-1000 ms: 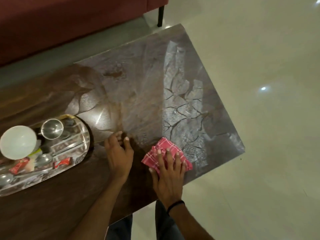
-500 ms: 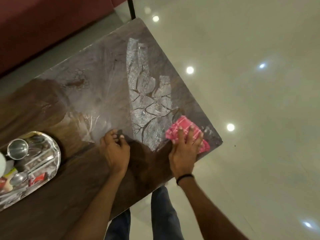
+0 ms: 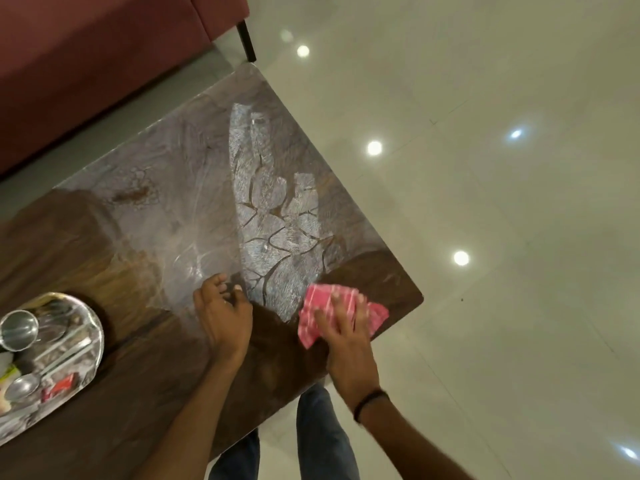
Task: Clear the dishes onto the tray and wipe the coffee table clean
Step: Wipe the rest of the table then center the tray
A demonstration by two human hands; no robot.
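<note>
In the head view, your right hand (image 3: 346,336) is close to the near right corner of the coffee table (image 3: 398,275). The pink checked cloth (image 3: 320,311) already sits near that edge, and one corner of it pokes toward the floor side. If you push it much more to the right, it could slide off and drop on the floor. You could also miss the wet streaks (image 3: 273,233) in the middle of the frame. They spread up toward the far corner, and a brown smudge (image 3: 133,195) sits at the middle left.

Your left hand (image 3: 221,317) leans on the table, fingers half curled, and holds nothing. If the top is slippery there, that hand could slip.

The steel tray (image 3: 95,327) is at the lower left of the frame, and part of it is cut off by the picture edge. It holds a steel cup (image 3: 17,329), a spoon (image 3: 24,384) and small packets. A big swing to the left could bump it.

The cloth lies flat under your right fingers (image 3: 348,308). They are spread wide and press down on it, not wrapped around it. Most of the cloth shows to the left of and above your fingers, and one corner shows on their right.
</note>
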